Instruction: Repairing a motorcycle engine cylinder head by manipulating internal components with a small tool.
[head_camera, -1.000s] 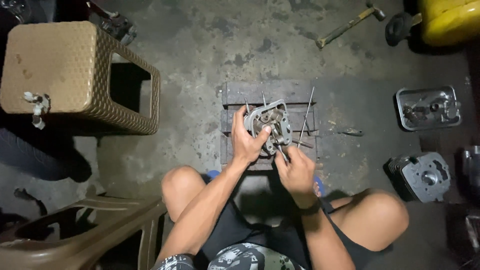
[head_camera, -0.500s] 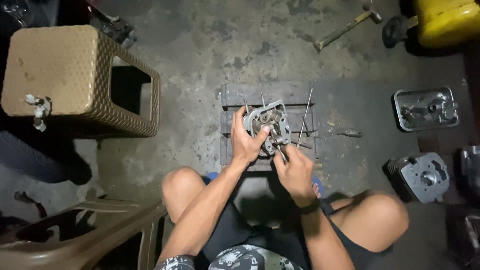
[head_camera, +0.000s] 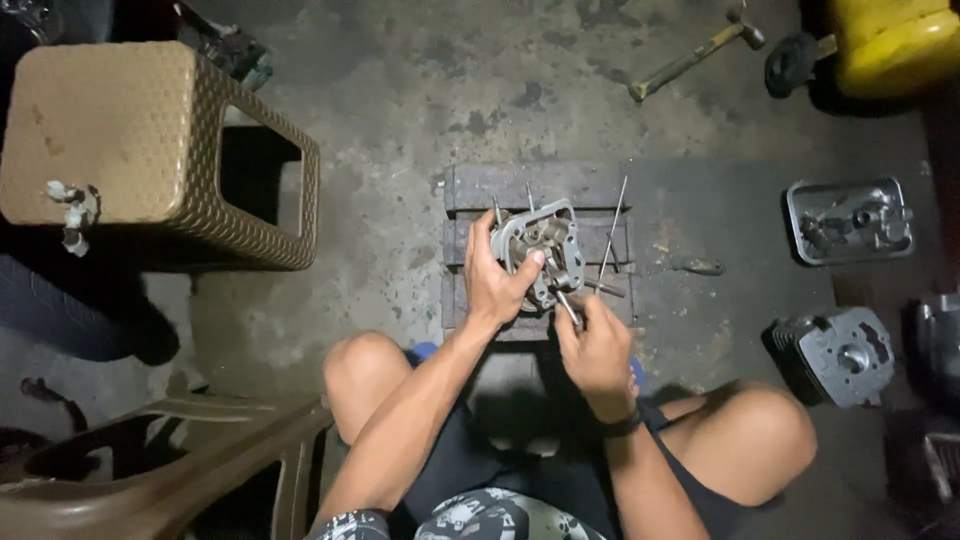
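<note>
Squarely at the centre of the view, a grey cast-metal engine cylinder head (head_camera: 538, 250) was rested on a small dark slatted wooden block (head_camera: 470, 190) set on the stained concrete floor (head_camera: 400, 120). The left hand (head_camera: 495, 285) was clamped on the casting's nine-o'clock edge, thumb pressed over its face, while the right hand (head_camera: 592, 345), at five o'clock from the casting, was closed around a thin metal rod-like tool (head_camera: 565, 303) whose tip was laid against the casting's lower edge. For this work to be done well, it was judged that the casting should be kept pinned flat on the block and the tool driven in line with its seat, never levered sideways. Long thin steel rods (head_camera: 612, 230) were seen lying at three o'clock, a brown woven plastic stool (head_camera: 130, 140) at ten o'clock, and a wooden-handled hammer (head_camera: 695, 55) at one o'clock.
</note>
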